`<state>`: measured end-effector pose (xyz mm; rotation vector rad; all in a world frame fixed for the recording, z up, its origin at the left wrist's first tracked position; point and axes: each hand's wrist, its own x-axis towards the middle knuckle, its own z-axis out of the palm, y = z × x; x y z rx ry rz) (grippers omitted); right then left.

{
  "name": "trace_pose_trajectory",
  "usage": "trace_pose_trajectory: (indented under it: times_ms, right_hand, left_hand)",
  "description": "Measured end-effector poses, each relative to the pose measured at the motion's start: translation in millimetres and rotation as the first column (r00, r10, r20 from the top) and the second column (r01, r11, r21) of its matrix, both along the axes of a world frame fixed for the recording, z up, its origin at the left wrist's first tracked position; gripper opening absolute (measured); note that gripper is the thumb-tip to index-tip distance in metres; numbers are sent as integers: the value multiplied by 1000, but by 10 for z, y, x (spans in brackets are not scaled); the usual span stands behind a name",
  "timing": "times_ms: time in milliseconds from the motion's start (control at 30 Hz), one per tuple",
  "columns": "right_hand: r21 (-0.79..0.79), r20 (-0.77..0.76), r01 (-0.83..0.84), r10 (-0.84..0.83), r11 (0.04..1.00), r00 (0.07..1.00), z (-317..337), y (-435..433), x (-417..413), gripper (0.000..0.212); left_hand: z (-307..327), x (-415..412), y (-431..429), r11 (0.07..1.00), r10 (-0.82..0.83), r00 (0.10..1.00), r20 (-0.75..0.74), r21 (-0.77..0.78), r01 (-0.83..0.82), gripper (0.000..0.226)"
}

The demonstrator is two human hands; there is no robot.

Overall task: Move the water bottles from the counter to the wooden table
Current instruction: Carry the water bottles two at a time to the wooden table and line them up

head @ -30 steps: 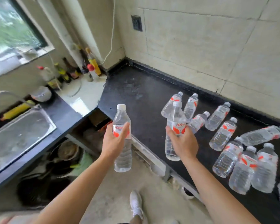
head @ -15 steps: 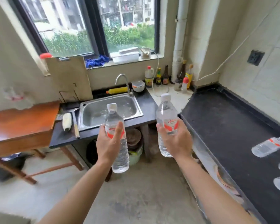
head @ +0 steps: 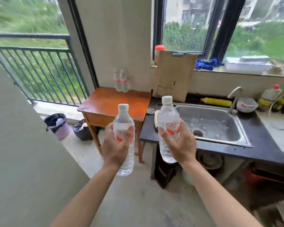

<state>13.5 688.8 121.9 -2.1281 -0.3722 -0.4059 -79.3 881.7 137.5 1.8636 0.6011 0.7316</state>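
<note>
I've swung away from the counter since a second ago, and the wooden bench (head: 105, 102) now sits ahead, with two standing bottles (head: 121, 81) at its far edge. My left grip (head: 116, 149) clasps the left bottle (head: 124, 122) and my right grip (head: 179, 145) the right bottle (head: 168, 115), both upright and near me, short of the bench. I judge that setting them down comes next.

Bright daylight enters through the window (head: 184, 27) and past the railing (head: 31, 66). The picture is softly blurred, most at upper left, and lines bend near the edges.
</note>
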Motion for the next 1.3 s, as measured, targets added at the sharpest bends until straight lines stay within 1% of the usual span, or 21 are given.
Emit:
trace_pose_trajectory:
  times_ms: [100, 200, 267, 333, 433, 500, 567, 633, 733, 800, 967, 1067, 1133, 1233, 1300]
  right_hand:
    - [-2, -36, -86, 86, 996, 996, -65, 633, 282, 54]
    - [10, -80, -131, 131, 991, 988, -203, 1260, 706, 48]
    - [31, -79, -145, 147, 989, 986, -295, 1676, 1048, 53]
    - [67, -113, -151, 158, 986, 981, -385, 2100, 1430, 57]
    - [106, -176, -133, 151, 985, 973, -397, 2755, 2024, 59]
    - [108, -178, -123, 141, 986, 974, -334, 3137, 2376, 61]
    - [98, -220, -129, 148, 987, 964, -236, 3450, 2700, 59]
    - [110, -264, -140, 165, 984, 950, -188, 3699, 2966, 58]
    - [99, -273, -130, 152, 987, 950, -209, 4010, 3313, 62]
    - [98, -304, -98, 123, 990, 945, -284, 4174, 3536, 62]
    - [90, -388, 73, -32, 993, 921, -596, 4456, 4040, 64]
    - [67, -435, 200, -151, 978, 887, -772, 4600, 4353, 65]
    - [26, -478, 279, -233, 960, 847, -836, 4693, 4514, 61]
    - [5, -524, 356, -301, 935, 797, -959, 4815, 4665, 58]
    - [-8, -552, 387, -327, 922, 767, -1056, 4891, 4724, 58]
  left_hand:
    - [-113, 190, 531, 997, 71, 997, -8, -16, -71, 64]
    - [-211, 524, 1097, 993, 118, 993, -29, -14, -118, 58]
    - [-256, 846, 1498, 991, 136, 990, -40, 4, -136, 54]
    - [-250, 1201, 1898, 988, 150, 987, -51, 23, -149, 54]
    - [-145, 1756, 2527, 983, 184, 979, -84, 42, -181, 68]
    - [-11, 2107, 2927, 981, 192, 978, -85, 41, -190, 72]
    - [104, 2435, 3286, 976, 218, 973, -79, 41, -215, 75]
    - [192, 2722, 3573, 971, 238, 967, -88, 36, -235, 73]
    - [187, 3180, 3973, 965, 261, 959, -111, 30, -259, 68]
    - [90, 3529, 4212, 973, 230, 962, -150, 40, -226, 64]
    - [-284, 4431, 4728, 995, 69, 956, -286, 84, -46, 58]
    - [-528, 4974, 5032, 998, -34, 931, -363, 36, 50, 63]
    - [-665, 5266, 5194, 995, -91, 906, -414, -10, 95, 67]
    - [-818, 5596, 5311, 984, -177, 856, -486, -80, 159, 59]
    - [-944, 5758, 5348, 979, -203, 833, -514, -104, 175, 59]
